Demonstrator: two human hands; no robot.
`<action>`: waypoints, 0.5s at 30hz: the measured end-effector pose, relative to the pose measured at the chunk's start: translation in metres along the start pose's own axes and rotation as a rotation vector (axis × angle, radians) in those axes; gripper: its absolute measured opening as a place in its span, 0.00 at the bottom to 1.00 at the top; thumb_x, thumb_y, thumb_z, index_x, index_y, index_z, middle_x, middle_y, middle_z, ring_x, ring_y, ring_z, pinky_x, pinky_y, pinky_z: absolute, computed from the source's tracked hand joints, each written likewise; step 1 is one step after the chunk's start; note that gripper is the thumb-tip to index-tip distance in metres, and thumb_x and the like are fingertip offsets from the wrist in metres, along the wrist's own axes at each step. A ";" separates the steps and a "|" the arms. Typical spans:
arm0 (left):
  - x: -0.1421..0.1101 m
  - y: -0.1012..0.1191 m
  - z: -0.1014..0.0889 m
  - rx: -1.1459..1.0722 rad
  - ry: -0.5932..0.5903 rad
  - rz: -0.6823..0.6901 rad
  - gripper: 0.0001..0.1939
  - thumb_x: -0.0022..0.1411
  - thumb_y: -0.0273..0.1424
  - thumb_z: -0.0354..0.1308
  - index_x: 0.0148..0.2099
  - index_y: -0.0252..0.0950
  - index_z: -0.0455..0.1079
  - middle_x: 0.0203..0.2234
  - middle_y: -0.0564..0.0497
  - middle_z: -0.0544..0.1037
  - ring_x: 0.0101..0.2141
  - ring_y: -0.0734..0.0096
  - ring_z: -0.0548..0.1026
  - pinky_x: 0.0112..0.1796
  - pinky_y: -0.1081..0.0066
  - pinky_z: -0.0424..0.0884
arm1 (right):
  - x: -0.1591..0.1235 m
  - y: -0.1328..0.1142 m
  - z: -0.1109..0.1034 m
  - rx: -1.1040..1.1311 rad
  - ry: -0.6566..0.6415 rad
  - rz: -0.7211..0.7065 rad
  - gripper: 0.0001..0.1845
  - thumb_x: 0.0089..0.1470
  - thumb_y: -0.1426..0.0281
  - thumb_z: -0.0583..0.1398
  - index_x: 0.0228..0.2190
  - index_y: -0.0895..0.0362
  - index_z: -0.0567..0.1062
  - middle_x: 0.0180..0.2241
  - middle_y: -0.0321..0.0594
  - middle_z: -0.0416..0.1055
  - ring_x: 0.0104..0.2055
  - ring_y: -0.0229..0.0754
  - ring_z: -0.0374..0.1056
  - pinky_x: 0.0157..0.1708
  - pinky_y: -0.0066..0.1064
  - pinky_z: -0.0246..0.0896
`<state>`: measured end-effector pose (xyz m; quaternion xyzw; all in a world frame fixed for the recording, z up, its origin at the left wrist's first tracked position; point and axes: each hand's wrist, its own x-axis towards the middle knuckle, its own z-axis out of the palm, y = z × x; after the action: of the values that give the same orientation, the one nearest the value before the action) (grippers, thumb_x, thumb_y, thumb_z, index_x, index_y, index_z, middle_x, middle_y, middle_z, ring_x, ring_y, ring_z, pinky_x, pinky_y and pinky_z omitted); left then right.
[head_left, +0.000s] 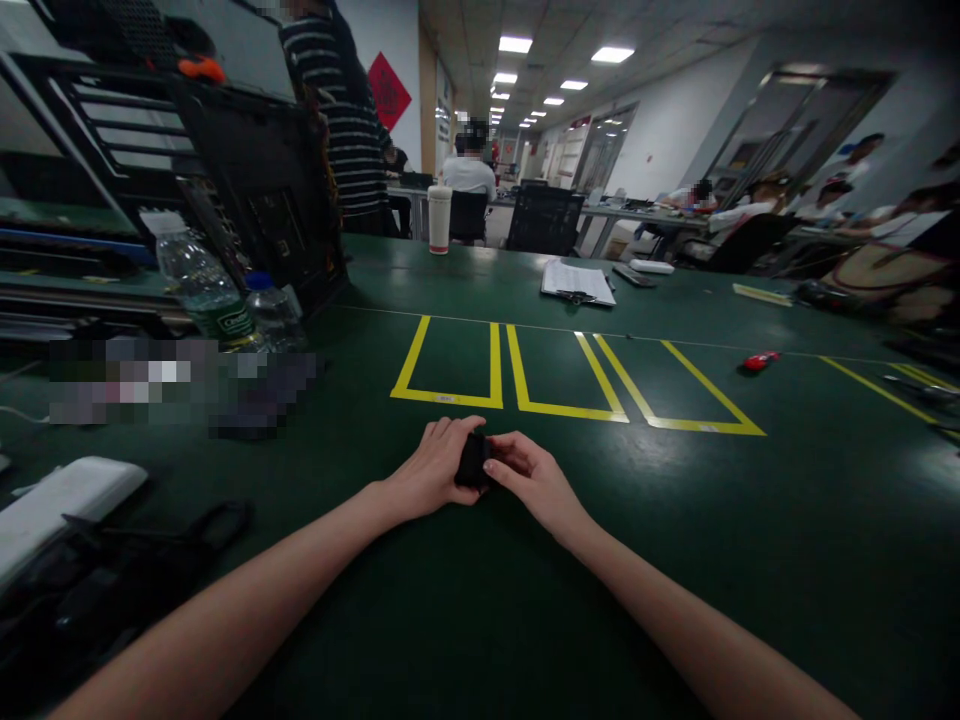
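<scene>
Both my hands meet at the middle of the green table (675,560), just in front of the yellow tape boxes (525,375). My left hand (435,468) curls its fingers round a small black object (472,462). My right hand (529,478) pinches the same black object from the right side. The object is mostly hidden between the fingers, so I cannot make out what it is.
Two water bottles (202,285) and a black rack (255,190) stand at the left. A white box (67,500) and black bag (97,590) lie near left. A clipboard (577,282), white cup (439,218) and small red item (760,360) lie farther off. People stand and sit behind.
</scene>
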<state>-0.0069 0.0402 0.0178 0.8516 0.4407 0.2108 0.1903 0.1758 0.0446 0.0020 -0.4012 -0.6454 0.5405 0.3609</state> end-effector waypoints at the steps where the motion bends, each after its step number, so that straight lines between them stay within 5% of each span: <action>1: 0.000 0.000 0.001 -0.008 0.001 -0.007 0.36 0.50 0.32 0.61 0.57 0.38 0.46 0.45 0.44 0.63 0.44 0.57 0.63 0.42 0.58 0.63 | 0.001 0.000 0.000 0.003 0.009 0.005 0.15 0.50 0.69 0.60 0.41 0.53 0.68 0.40 0.37 0.70 0.43 0.41 0.67 0.44 0.38 0.63; 15: -0.001 -0.007 0.007 -0.045 0.039 -0.008 0.37 0.49 0.34 0.62 0.57 0.40 0.46 0.45 0.45 0.62 0.44 0.55 0.63 0.42 0.57 0.63 | -0.008 -0.006 0.001 -0.097 -0.011 -0.097 0.08 0.53 0.67 0.57 0.37 0.54 0.68 0.38 0.37 0.69 0.42 0.43 0.67 0.44 0.39 0.63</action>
<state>-0.0089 0.0419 0.0081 0.8409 0.4429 0.2367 0.2018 0.1770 0.0366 0.0079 -0.3837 -0.6915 0.4926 0.3632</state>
